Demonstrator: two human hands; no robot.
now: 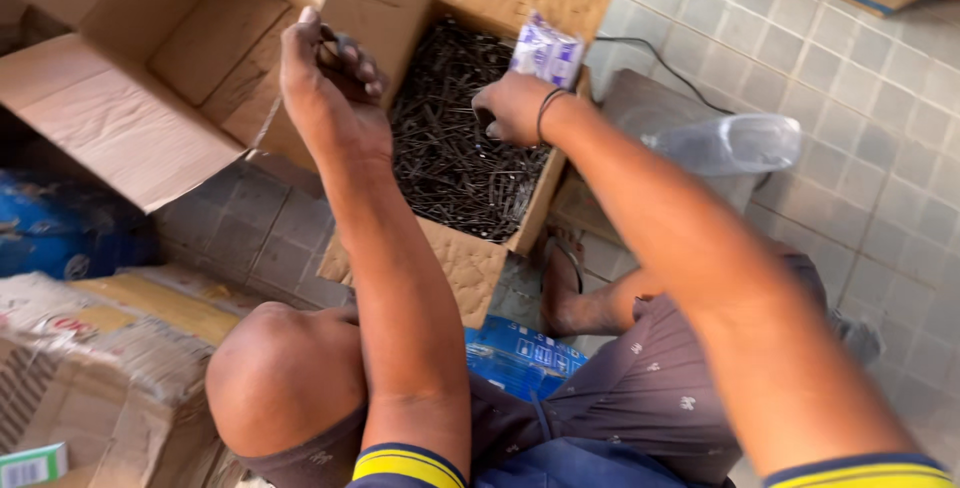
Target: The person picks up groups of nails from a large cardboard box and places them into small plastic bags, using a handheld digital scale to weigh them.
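Left hand [325, 88] raised above the open brown cardboard box [470, 263], fingers closed on a few dark metal nails [340, 46]. Right hand [510, 108] reaches into the box's loose nail heap [450, 158], fingers buried, grip indeterminate. Small white-purple packet [547, 50] rests at the box rim.

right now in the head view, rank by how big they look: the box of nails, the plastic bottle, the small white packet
1. box of nails, clearly largest.
2. plastic bottle.
3. small white packet, smallest.
The right hand reaches into the nails; the left hand is raised beside the box.
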